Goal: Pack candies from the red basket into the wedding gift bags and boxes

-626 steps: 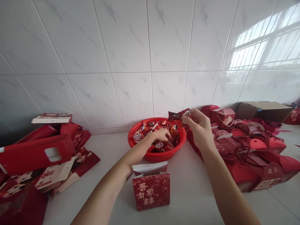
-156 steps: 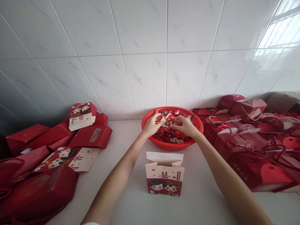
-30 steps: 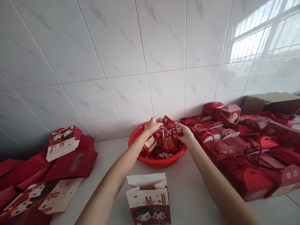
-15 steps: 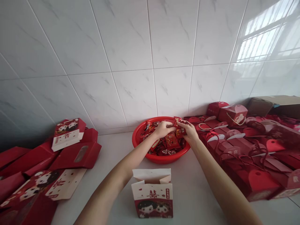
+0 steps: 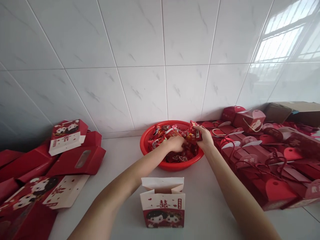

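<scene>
A red plastic basket (image 5: 175, 166) full of wrapped candies (image 5: 176, 156) stands against the tiled wall. Inside it, my left hand (image 5: 177, 144) reaches down among the candies, its fingertips hidden by the hand and wrappers. At the basket's right rim, my right hand (image 5: 205, 136) is closed on red candy packets (image 5: 196, 131). An upright paper box (image 5: 163, 206) with an open top, white above and red below with two cartoon faces, stands in front of the basket between my forearms.
Unfilled-looking flat red boxes (image 5: 75, 160) lie piled at the left. Many folded red boxes with cord handles (image 5: 262, 160) cover the right side. Behind them at the far right sits a brown cardboard box (image 5: 280, 113).
My left hand has moved away from the packets at my right hand and down into the candies. My right hand still holds its packets, slightly farther right. The view has shifted slightly.
</scene>
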{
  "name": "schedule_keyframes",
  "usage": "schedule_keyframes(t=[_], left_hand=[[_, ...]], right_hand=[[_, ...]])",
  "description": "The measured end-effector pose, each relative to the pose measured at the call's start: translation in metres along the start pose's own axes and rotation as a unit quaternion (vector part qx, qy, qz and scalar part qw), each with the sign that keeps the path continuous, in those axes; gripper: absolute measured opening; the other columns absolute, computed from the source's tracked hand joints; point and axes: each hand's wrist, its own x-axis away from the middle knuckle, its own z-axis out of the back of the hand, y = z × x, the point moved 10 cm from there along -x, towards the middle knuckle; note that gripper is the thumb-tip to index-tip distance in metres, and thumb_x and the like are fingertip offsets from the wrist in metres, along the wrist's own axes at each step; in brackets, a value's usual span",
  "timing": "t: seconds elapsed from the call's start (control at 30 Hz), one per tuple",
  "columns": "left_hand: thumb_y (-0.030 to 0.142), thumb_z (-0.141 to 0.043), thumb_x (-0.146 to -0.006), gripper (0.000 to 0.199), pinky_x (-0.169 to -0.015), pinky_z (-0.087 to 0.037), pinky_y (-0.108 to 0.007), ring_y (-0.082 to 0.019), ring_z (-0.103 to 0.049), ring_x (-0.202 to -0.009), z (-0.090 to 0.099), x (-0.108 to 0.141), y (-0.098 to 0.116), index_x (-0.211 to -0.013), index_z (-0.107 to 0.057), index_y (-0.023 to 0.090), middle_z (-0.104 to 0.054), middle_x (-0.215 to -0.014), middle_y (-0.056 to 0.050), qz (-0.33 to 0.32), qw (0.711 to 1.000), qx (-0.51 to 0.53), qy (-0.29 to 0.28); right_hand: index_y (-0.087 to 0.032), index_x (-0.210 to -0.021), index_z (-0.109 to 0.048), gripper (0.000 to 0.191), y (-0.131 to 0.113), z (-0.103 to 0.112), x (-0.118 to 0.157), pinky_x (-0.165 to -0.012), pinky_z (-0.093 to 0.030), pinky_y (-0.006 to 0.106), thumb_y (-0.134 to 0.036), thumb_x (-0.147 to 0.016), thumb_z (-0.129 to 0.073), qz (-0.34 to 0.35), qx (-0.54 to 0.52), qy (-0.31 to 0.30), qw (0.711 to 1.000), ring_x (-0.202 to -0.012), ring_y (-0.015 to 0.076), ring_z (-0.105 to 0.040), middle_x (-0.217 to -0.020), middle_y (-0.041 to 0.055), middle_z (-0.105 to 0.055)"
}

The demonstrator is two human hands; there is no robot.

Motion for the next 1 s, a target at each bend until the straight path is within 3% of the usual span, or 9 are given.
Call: schedule_keyframes(t=[0.07, 0.17, 0.37, 0.43, 0.53, 0.63, 0.8, 0.9, 1.0], left_hand=[[0.007, -0.065, -0.071, 0.033, -0.088, -0.054, -0.038, -0.034, -0.070, -0.103, 0.012, 0.000, -0.014, -0.099, -0.078, 0.020, -0.077, -0.106, -0.013, 0.033, 0.999, -0.018, 0.037], [0.003, -0.065, -0.067, 0.033, -0.092, -0.052, -0.039, -0.035, -0.069, -0.106, 0.021, 0.002, -0.027, -0.094, -0.077, 0.019, -0.076, -0.103, -0.013, 0.050, 0.997, -0.032, 0.058], [-0.002, -0.062, -0.065, 0.043, -0.095, -0.051, -0.038, -0.034, -0.066, -0.112, 0.022, 0.003, -0.018, -0.100, -0.077, 0.019, -0.074, -0.115, -0.014, 0.009, 0.998, -0.013, 0.068], [-0.001, -0.060, -0.068, 0.044, -0.091, -0.051, -0.032, -0.029, -0.068, -0.108, 0.017, 0.001, -0.010, -0.103, -0.077, 0.020, -0.075, -0.115, -0.011, -0.022, 0.998, 0.006, 0.052], [0.002, -0.064, -0.068, 0.036, -0.077, -0.052, -0.024, -0.022, -0.072, -0.088, -0.002, -0.001, 0.004, -0.093, -0.080, 0.023, -0.079, -0.096, -0.002, -0.077, 0.996, 0.034, -0.020], [0.008, -0.070, -0.065, 0.029, -0.067, -0.051, -0.025, -0.022, -0.071, -0.076, -0.020, -0.001, 0.014, -0.087, -0.081, 0.024, -0.079, -0.083, -0.002, -0.111, 0.990, 0.038, -0.073], [0.014, -0.069, -0.068, 0.034, -0.072, -0.051, -0.029, -0.026, -0.071, -0.083, -0.033, -0.002, 0.017, -0.099, -0.079, 0.024, -0.079, -0.092, -0.006, -0.114, 0.989, -0.015, -0.091], [0.014, -0.068, -0.067, 0.035, -0.082, -0.051, -0.031, -0.027, -0.070, -0.092, -0.035, -0.003, 0.019, -0.099, -0.079, 0.026, -0.078, -0.100, -0.006, -0.110, 0.989, -0.031, -0.096], [0.011, -0.068, -0.065, 0.037, -0.081, -0.051, -0.032, -0.029, -0.070, -0.093, -0.039, -0.005, 0.022, -0.096, -0.079, 0.025, -0.079, -0.100, -0.007, -0.109, 0.987, -0.034, -0.110]], right_hand=[[-0.022, -0.064, -0.057, 0.019, 0.000, 0.000, 0.000, -0.043, -0.046, 0.024, -0.017, -0.057, -0.075, 0.001, 0.007, 0.002, 1.000, -0.052, 0.0136, -0.059, -0.058, -0.0051, -0.062], [-0.022, -0.063, -0.057, 0.019, -0.001, 0.000, 0.002, -0.042, -0.045, 0.024, -0.017, -0.058, -0.075, 0.000, 0.011, 0.005, 1.000, -0.050, 0.0125, -0.057, -0.057, -0.0053, -0.061], [-0.022, -0.064, -0.058, 0.017, 0.000, -0.002, 0.002, -0.041, -0.044, 0.024, -0.018, -0.059, -0.074, -0.004, 0.012, -0.003, 1.000, -0.049, 0.0114, -0.055, -0.057, -0.0049, -0.060], [-0.022, -0.064, -0.058, 0.017, 0.001, -0.001, 0.001, -0.041, -0.045, 0.024, -0.019, -0.060, -0.074, -0.005, 0.012, -0.007, 1.000, -0.049, 0.0117, -0.055, -0.057, -0.0050, -0.060], [-0.022, -0.065, -0.059, 0.016, 0.003, -0.001, -0.001, -0.041, -0.044, 0.024, -0.019, -0.061, -0.074, -0.011, 0.011, -0.008, 1.000, -0.049, 0.0120, -0.055, -0.057, -0.0047, -0.061], [-0.022, -0.066, -0.058, 0.017, 0.004, -0.002, -0.001, -0.041, -0.044, 0.025, -0.020, -0.062, -0.075, -0.020, 0.008, -0.012, 1.000, -0.049, 0.0126, -0.056, -0.057, -0.0041, -0.063], [-0.022, -0.068, -0.058, 0.020, 0.004, -0.005, 0.001, -0.042, -0.044, 0.024, -0.023, -0.065, -0.077, -0.033, 0.000, -0.018, 0.999, -0.052, 0.0132, -0.060, -0.059, -0.0032, -0.065], [-0.022, -0.070, -0.057, 0.021, 0.003, -0.007, 0.002, -0.042, -0.043, 0.024, -0.030, -0.070, -0.077, -0.039, 0.000, -0.028, 0.999, -0.052, 0.0138, -0.060, -0.060, -0.0027, -0.065], [-0.023, -0.069, -0.055, 0.026, 0.002, -0.011, 0.003, -0.042, -0.043, 0.025, -0.036, -0.073, -0.076, -0.042, 0.003, -0.058, 0.997, -0.053, 0.0157, -0.061, -0.058, -0.0021, -0.064]])
